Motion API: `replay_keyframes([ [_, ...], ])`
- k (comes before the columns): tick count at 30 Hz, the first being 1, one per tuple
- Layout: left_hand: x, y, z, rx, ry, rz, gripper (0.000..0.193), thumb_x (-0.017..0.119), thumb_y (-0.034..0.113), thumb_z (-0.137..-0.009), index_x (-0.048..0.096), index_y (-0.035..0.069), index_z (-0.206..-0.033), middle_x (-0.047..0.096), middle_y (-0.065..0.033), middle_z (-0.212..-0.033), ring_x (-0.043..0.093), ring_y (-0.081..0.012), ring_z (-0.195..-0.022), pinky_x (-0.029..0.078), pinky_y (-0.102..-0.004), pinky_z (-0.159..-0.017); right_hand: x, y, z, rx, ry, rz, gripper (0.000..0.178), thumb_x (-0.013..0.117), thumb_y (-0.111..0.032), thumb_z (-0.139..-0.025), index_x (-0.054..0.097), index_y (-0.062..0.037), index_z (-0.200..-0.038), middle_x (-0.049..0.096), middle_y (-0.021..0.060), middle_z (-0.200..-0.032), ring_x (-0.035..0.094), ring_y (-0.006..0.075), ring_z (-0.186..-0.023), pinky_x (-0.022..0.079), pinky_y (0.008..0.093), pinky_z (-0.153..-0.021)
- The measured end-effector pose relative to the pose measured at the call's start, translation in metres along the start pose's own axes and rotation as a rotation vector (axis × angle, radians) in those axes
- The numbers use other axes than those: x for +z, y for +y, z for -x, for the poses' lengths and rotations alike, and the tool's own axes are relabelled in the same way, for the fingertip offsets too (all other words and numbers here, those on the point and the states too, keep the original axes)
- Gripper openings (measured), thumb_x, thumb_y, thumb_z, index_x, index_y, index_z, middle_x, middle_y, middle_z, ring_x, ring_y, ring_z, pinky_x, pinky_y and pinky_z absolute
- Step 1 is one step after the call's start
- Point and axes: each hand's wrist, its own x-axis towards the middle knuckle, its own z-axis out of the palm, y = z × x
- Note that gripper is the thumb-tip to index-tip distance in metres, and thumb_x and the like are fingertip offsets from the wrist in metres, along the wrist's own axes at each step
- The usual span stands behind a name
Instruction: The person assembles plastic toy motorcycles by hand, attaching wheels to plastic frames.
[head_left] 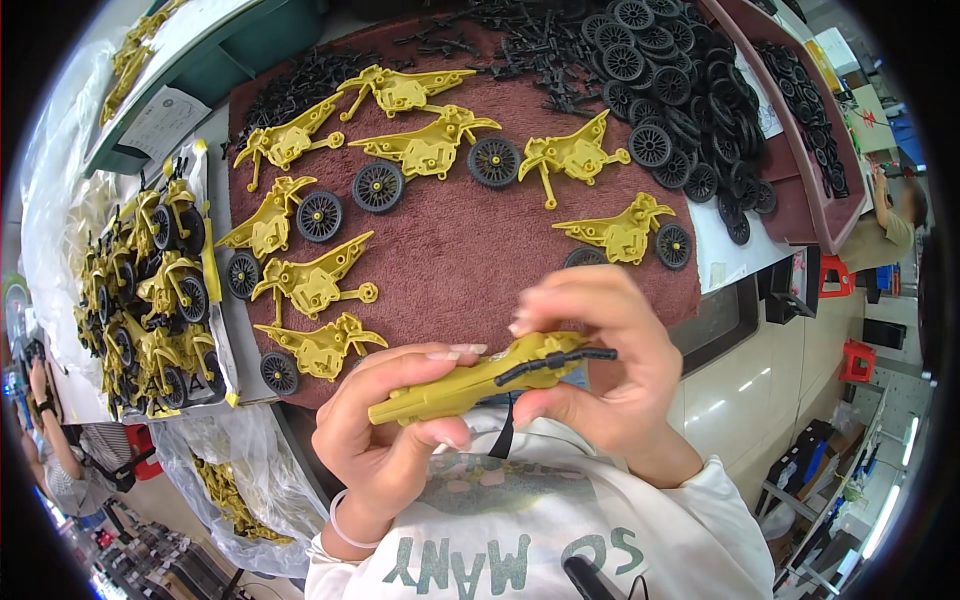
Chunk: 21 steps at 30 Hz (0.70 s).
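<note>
In front of my chest I hold a yellow plastic toy motorcycle body [445,395], lying roughly level. My left hand [375,415] is closed around its tail end, fingers on the far side and thumb on the near side. My right hand [625,350] closes on the front end, its fingers slightly blurred. A black handlebar [556,366] sits across that front end, between my right thumb and fingers. On the maroon cloth [450,270] beyond lie several yellow motorcycle half shells [430,150], some with black spoked wheels [378,187] at their ends.
Loose black wheels [670,85] are heaped at the far right, beside small black parts [535,60]. A maroon bin [800,190] borders the right. Assembled toy motorcycles [150,290] crowd the left, near a green bin [220,65]. Other people [900,215] are at both sides.
</note>
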Motion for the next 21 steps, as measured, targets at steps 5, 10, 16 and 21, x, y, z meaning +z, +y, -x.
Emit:
replay_keyframes([
  [5, 0.0, 0.001, 0.004, 0.001, 0.042, -0.046, 0.042, 0.074, 0.029, -0.089, 0.063, -0.008, -0.105, 0.071, -0.0214, -0.094, 0.071, -0.0273, -0.09, 0.055, -0.0337, -0.08, -0.005, -0.003, 0.0, 0.084, -0.189, 0.188, 0.044, 0.087, -0.019, -0.07, 0.07, -0.0029, -0.107, 0.069, 0.0099, -0.089, 0.065, 0.0192, -0.076, 0.051, 0.0298, -0.069],
  [10, -0.002, 0.006, 0.001, -0.025, 0.027, -0.003, 0.04, 0.076, 0.026, -0.087, 0.063, -0.008, -0.104, 0.071, -0.0209, -0.092, 0.071, -0.0261, -0.087, 0.055, -0.0322, -0.078, -0.001, -0.004, 0.005, 0.066, -0.127, 0.165, 0.042, 0.088, -0.017, -0.07, 0.07, -0.0031, -0.105, 0.068, 0.0092, -0.086, 0.063, 0.019, -0.073, 0.049, 0.0289, -0.066],
  [16, -0.011, 0.028, -0.021, -0.318, -0.146, -0.127, 0.042, 0.08, 0.012, -0.08, 0.062, -0.009, -0.111, 0.071, -0.0204, -0.099, 0.071, -0.0249, -0.087, 0.055, -0.0319, -0.077, -0.02, 0.001, -0.008, 0.313, -0.414, 0.083, 0.043, 0.087, -0.006, -0.07, 0.067, 0.0043, -0.107, 0.07, 0.0148, -0.103, 0.067, 0.0185, -0.091, 0.052, 0.0294, -0.081],
  [21, 0.001, 0.023, -0.018, -0.205, 0.039, 0.439, 0.066, 0.089, 0.018, -0.069, 0.056, -0.007, -0.12, 0.063, -0.0192, -0.117, 0.065, -0.0248, -0.105, 0.051, -0.034, -0.089, -0.012, -0.007, -0.006, 0.476, -0.288, -0.112, 0.044, 0.084, 0.0, -0.072, 0.065, 0.0032, -0.112, 0.068, 0.0101, -0.107, 0.064, 0.0155, -0.099, 0.051, 0.0293, -0.087],
])
